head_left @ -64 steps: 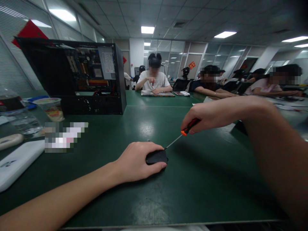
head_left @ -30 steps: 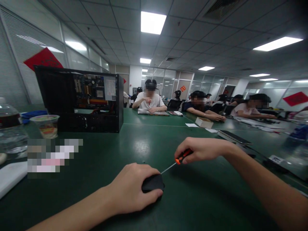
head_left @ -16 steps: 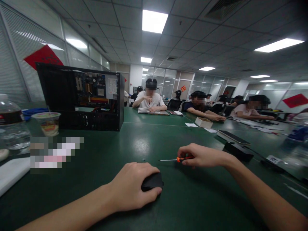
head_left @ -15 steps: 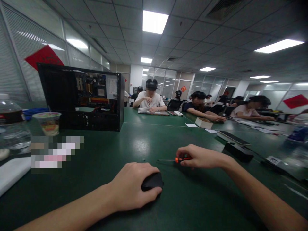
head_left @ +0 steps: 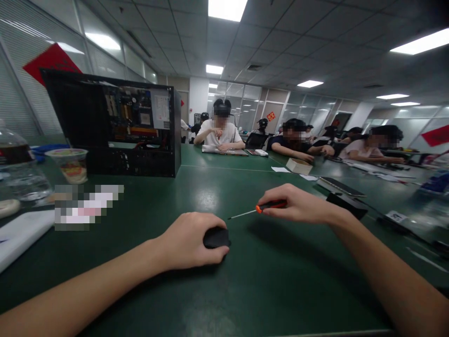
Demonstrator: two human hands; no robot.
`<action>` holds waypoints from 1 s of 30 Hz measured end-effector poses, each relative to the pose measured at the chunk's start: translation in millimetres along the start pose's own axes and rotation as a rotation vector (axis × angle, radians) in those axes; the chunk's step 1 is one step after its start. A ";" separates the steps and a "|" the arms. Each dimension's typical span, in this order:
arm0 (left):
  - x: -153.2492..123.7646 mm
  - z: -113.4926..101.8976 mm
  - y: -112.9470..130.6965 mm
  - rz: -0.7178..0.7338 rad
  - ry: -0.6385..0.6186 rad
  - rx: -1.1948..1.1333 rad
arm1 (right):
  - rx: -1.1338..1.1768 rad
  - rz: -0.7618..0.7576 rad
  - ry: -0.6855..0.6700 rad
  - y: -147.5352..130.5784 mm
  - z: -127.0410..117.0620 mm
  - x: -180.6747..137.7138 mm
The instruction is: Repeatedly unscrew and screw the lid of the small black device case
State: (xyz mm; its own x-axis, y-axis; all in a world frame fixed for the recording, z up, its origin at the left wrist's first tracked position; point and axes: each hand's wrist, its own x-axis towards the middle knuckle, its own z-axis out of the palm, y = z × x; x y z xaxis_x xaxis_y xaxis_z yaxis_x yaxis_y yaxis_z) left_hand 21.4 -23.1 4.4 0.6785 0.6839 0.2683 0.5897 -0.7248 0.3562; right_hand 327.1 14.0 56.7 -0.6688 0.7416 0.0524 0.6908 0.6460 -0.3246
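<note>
A mouse (head_left: 216, 238) is clasped by the left hand (head_left: 189, 241). A screwdriver (head_left: 257, 209) is gripped in the right hand (head_left: 294, 206), tip clear of it; careful aiming is needed.

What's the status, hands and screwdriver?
Left hand gripping black mouse on table. Right hand holding screwdriver, tip off the mouse. Nothing between them.

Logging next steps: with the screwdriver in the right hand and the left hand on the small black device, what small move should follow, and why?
Probably lower the screwdriver tip-first onto the black device. The right hand grips the handle, the tip points left and is clear of the device, which the left hand pins to the table.
</note>
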 end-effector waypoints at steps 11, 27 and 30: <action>3.2 1.8 -0.1 -0.056 0.020 -0.063 | 0.101 0.002 -0.071 -7.3 -0.1 -3.3; 3.7 2.8 -3.3 -0.058 0.000 -0.069 | 0.198 -0.027 -0.096 5.1 2.7 -1.1; 3.5 3.1 -2.8 -0.071 -0.003 -0.073 | 0.189 -0.050 -0.074 3.6 6.0 2.0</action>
State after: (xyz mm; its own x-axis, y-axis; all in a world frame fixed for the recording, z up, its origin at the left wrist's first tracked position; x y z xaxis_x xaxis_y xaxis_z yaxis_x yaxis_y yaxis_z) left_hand 23.5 -18.9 1.6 0.6372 0.7333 0.2373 0.6034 -0.6662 0.4383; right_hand 326.6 16.7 49.9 -0.7242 0.6896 0.0060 0.5971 0.6314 -0.4949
